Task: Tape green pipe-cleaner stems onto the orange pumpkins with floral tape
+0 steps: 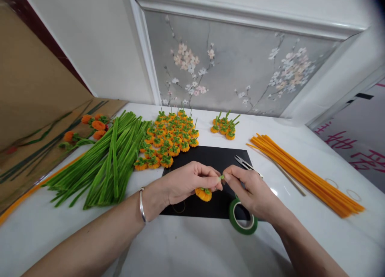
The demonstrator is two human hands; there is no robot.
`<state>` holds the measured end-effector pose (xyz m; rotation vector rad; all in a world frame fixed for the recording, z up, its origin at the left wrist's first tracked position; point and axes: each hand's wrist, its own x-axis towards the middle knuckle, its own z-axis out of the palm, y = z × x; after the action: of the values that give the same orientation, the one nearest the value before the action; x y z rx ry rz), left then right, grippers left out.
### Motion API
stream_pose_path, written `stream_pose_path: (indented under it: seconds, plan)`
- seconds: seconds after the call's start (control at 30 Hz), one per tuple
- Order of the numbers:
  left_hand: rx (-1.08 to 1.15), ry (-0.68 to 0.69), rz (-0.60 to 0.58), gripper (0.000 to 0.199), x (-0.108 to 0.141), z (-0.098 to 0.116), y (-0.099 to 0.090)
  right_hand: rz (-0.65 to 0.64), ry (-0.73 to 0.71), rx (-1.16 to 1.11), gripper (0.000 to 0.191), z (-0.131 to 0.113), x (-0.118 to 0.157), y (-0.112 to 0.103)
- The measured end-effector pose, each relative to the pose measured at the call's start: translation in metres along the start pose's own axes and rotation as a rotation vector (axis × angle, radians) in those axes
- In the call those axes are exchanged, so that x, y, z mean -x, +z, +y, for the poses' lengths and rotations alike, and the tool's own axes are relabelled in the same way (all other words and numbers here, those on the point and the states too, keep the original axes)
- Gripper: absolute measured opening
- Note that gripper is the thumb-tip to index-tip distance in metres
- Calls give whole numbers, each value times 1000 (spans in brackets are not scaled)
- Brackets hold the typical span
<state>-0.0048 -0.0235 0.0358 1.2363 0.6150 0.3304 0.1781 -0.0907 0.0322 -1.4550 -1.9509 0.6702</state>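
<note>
Over the black mat (207, 156), my left hand (197, 178) is closed on a small orange pipe-cleaner pumpkin (203, 194) with a green top, which hangs under the fingers. My right hand (248, 186) pinches a short green strip (221, 177) close to the left fingertips; whether it is tape or pipe cleaner cannot be made out. Just below the right hand, a roll of green floral tape (255, 225) lies at the mat's front edge. Small thread snips (244, 163) rest beyond the right hand, partly hidden by it.
Finished orange pumpkins (168, 134) stand clustered behind the mat, with a smaller group (225, 126) to their right. A heap of green pipe cleaners (105, 164) lies left, near orange flowers (98, 125). Orange pipe cleaners (306, 172) lie right. A framed wall panel (234, 64) rises behind.
</note>
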Motion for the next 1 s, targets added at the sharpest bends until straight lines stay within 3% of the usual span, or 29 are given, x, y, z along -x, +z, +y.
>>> stream_pose_path:
  seconds: [0.2,0.33,0.5,0.63,0.9,1.0]
  plan:
    - [186,25,62,18,-2,1,6,-14,36,-52,27,3,2,-2]
    - [245,43,134,19,-2,1,10,-5,24,-45,18,0,2,-3]
    - [110,113,166,12,1,4,13,47,-68,-13,17,-2,0,-3]
    - [-47,152,209,9,2,7,14,63,-55,-14,21,-1,0,0]
    - [-353,207,427,15,3,6,19,85,-31,10,23,-6,0,5]
    - [-389,215,429,17,3,6,17,102,-62,38,20,-6,1,4]
